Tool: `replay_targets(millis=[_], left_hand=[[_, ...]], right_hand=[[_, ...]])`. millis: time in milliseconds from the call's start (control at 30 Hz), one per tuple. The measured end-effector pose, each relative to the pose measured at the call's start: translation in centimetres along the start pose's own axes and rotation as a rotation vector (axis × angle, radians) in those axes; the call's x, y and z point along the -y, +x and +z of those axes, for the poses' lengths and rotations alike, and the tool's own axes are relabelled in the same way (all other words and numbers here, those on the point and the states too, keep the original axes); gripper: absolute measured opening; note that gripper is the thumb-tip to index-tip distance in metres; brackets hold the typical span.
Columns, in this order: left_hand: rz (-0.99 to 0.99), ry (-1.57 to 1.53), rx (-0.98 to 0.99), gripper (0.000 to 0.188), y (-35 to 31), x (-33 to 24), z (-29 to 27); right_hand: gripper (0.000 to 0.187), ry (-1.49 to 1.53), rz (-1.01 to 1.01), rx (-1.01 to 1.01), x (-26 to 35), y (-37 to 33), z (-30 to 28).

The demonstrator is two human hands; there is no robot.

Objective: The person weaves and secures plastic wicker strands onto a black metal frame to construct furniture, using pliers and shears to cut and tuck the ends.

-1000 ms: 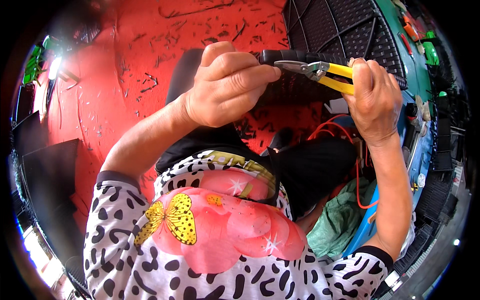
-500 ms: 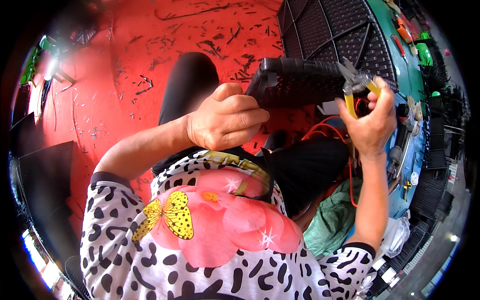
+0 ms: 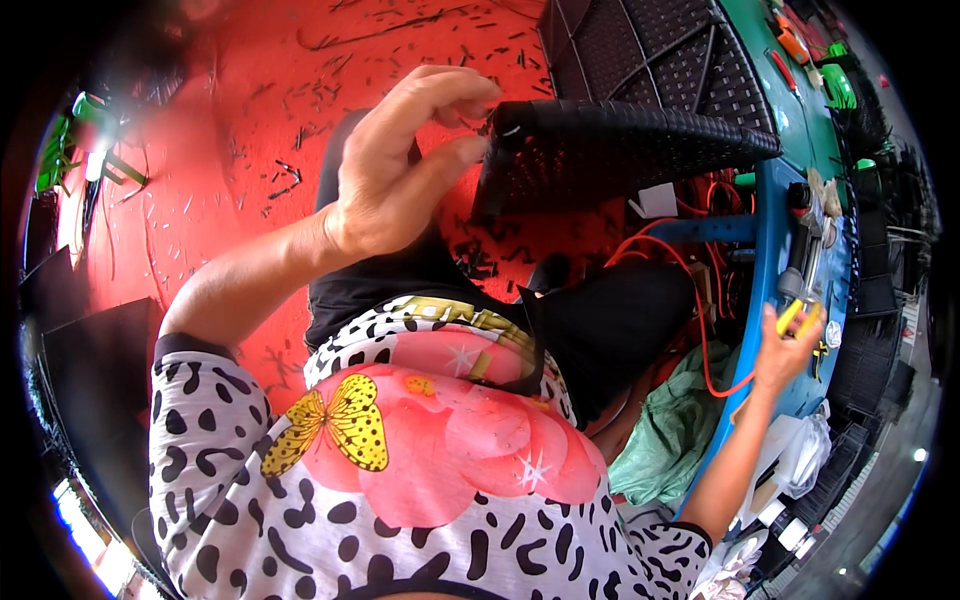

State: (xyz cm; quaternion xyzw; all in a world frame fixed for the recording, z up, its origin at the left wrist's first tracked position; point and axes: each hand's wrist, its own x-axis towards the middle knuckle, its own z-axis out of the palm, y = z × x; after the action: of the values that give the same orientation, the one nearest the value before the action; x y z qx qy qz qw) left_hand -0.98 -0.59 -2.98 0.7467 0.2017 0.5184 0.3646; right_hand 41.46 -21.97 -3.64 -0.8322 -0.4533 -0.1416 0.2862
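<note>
At far left, a dark flat sheet (image 3: 95,350) is seen standing tilted. Red floor (image 3: 190,215) is littered with black scraps (image 3: 287,175). Left hand (image 3: 385,185) is raised at the near left corner of a black woven panel (image 3: 620,150); thumb and fingers are held apart, fingers curled, thumb tip just beside the panel's edge. Whether the panel is touched cannot be told. Panel is located upper middle, in front of the body, its strip-wrapped edge turned upward. Behind it, a larger woven piece (image 3: 650,55) is crossed by black rods. Lower down, a green sack (image 3: 665,440) is seen crumpled beside the black-trousered leg (image 3: 625,315), with an orange hose (image 3: 708,365) looped above it. At right, the blue bench (image 3: 768,260) is reached by the right hand (image 3: 785,350); yellow-handled cutters (image 3: 789,317) are held, fingers closed around the 2 handles. Blades cannot be made out clearly. A clear plastic bag (image 3: 805,455) is seen below.
</note>
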Motion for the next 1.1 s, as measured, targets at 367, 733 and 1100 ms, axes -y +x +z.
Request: replay_targets(millis=[367, 733, 1100], left_hand=[[-0.085, 0.052, 0.066, 0.006, 1.7, 1.3, 0.4], [-0.041, 0.121, 0.122, 0.004, 2.3, 0.4, 1.0], [-0.241, -0.166, 0.175, 0.007, 4.7, 2.0, 2.0]], right_hand=[[0.085, -0.904, 0.661, 0.049, -10.1, 1.6, -7.8], [0.037, 0.47, -0.279, 0.338, 10.3, 2.7, 2.6], [0.025, 0.917, -0.702, 0.538, 28.0, 4.4, 7.4]])
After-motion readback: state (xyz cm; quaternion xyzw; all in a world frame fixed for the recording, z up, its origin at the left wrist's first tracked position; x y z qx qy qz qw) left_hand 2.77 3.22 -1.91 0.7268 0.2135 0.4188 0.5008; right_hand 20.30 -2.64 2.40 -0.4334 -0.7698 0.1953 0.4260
